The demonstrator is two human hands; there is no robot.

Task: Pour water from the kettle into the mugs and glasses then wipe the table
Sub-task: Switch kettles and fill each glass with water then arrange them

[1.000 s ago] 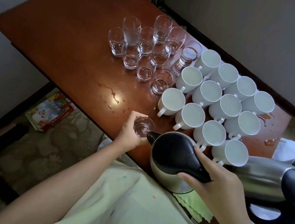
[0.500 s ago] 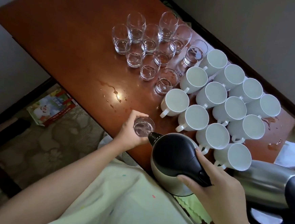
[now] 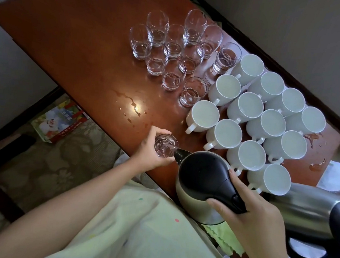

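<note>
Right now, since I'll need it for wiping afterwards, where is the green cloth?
In the head view, the green cloth lies at the table's near edge, low and right of centre, directly beneath the kettle that the right hand is tilting.

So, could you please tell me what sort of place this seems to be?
Probably a hotel or guest room, though that is uncertain: a wooden table against a plain wall, patterned carpet below, and many matching white mugs and glasses set out beside two kettles.

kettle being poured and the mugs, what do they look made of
Kettle: brushed metal body, probably stainless steel by its dull sheen, with a matte black lid and handle, likely plastic. Mugs: glossy white, opaque, probably glazed ceramic.
</note>
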